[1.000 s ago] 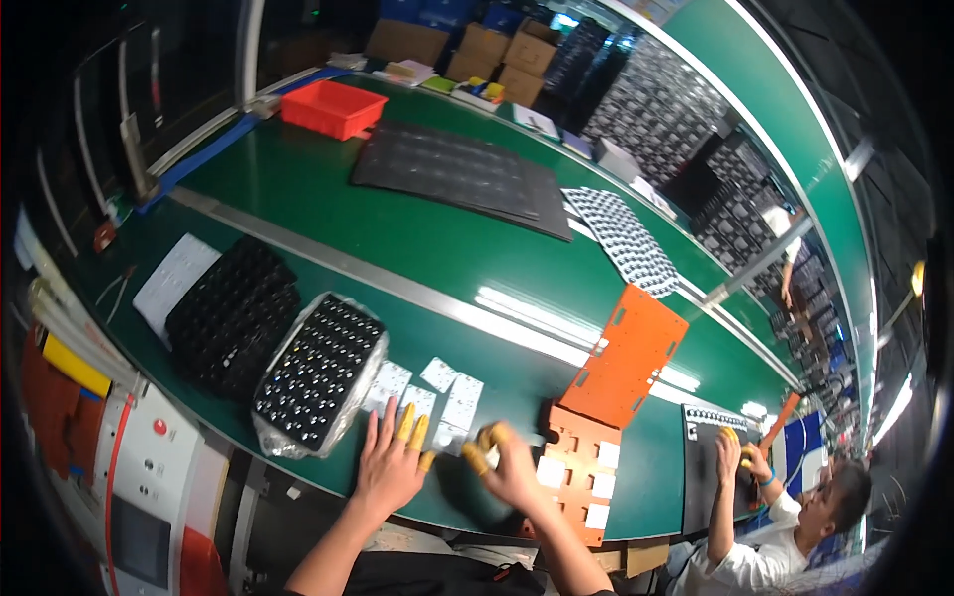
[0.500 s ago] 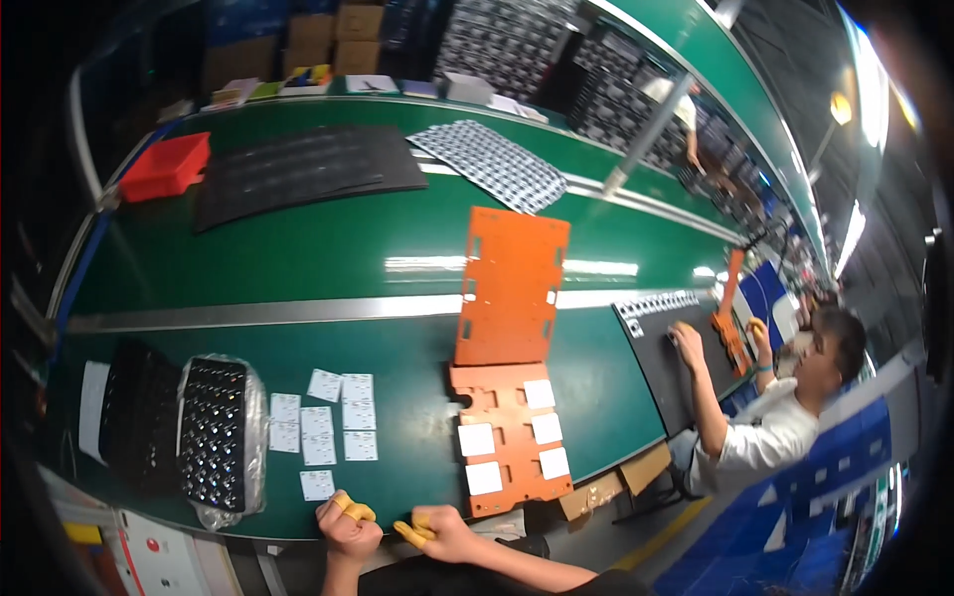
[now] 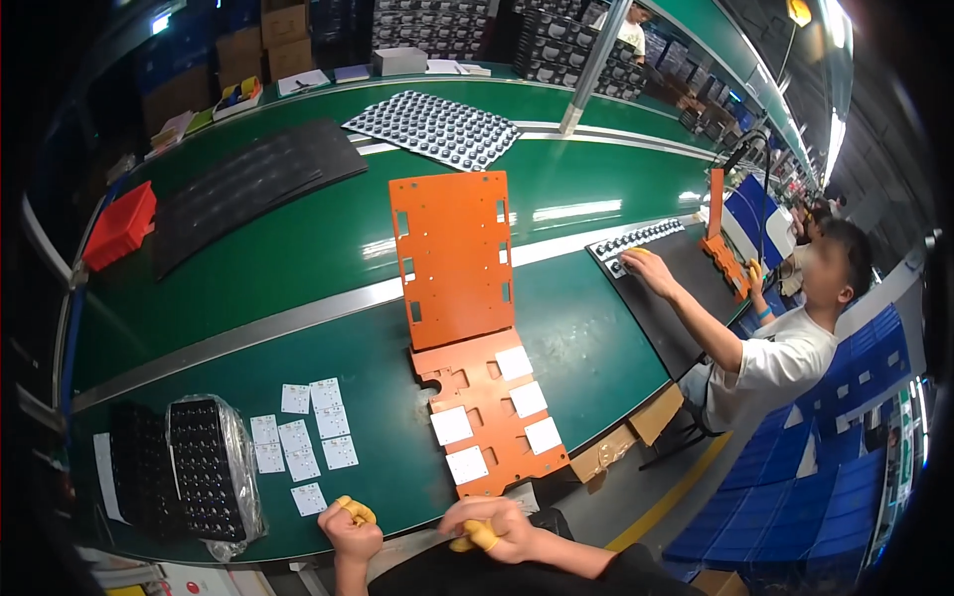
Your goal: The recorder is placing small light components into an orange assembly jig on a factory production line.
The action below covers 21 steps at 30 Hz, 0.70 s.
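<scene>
My left hand (image 3: 353,530), with yellow finger covers, is curled closed at the table's near edge. It is nearest to a small white square board (image 3: 308,499), and nothing shows in it. My right hand (image 3: 497,528), also with yellow finger covers, is just in front of an orange fixture's base (image 3: 487,397). Its fingers reach leftward, slightly smeared, with nothing visible in them. White square plates, one of them a near plate (image 3: 466,465), lie in two columns on the base. The fixture's orange lid (image 3: 452,258) is raised behind it. Loose white boards (image 3: 331,421) lie to the left.
At left are a plastic-wrapped black tray (image 3: 209,472) and dark trays (image 3: 139,467). Farther back are a red bin (image 3: 121,226), black sheets (image 3: 248,189) and a sheet of round parts (image 3: 437,129). A co-worker (image 3: 785,348) at right reaches over a black mat (image 3: 666,298).
The view has turned right, so the fixture appears farther left. My right hand has shifted right and its fingers have changed pose. My left hand stays curled. The co-worker's hand has moved along the parts strip.
</scene>
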Available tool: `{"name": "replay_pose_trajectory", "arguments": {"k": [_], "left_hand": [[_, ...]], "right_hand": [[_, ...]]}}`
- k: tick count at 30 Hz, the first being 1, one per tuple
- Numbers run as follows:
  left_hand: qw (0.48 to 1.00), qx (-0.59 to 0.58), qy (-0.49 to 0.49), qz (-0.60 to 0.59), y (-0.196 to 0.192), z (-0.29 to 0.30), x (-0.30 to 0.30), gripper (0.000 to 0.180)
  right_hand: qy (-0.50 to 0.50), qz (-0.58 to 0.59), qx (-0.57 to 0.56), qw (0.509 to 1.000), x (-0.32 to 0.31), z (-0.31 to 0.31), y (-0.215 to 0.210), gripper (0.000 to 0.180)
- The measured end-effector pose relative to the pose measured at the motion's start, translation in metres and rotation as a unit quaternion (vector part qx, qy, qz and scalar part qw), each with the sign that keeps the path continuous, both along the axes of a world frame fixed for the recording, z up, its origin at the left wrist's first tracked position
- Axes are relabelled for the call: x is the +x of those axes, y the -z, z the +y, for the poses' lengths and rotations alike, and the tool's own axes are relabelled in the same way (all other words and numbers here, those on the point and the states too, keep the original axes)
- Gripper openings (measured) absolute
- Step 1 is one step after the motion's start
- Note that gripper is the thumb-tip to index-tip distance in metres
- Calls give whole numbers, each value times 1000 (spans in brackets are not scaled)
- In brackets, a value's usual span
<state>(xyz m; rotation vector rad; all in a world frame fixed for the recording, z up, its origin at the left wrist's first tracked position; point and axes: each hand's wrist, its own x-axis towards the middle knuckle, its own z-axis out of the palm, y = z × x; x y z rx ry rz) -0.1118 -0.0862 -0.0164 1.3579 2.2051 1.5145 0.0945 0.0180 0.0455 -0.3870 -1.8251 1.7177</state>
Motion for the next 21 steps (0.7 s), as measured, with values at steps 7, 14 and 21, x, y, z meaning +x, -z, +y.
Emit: {"name": "replay_pose_trajectory", "arguments": {"k": [7, 14, 21], "left_hand": [[1000, 18, 12, 15, 9, -5, -12, 18], [949, 5, -161, 269, -9, -33, -21, 23], [945, -188, -105, 246, -1, -73, -13, 41]], "right_hand": [[-32, -94, -116, 988, 9, -1, -3, 26], [-141, -145, -7, 979, -13, -25, -6, 11], [-175, -190, -26, 966, -53, -41, -14, 16]]}}
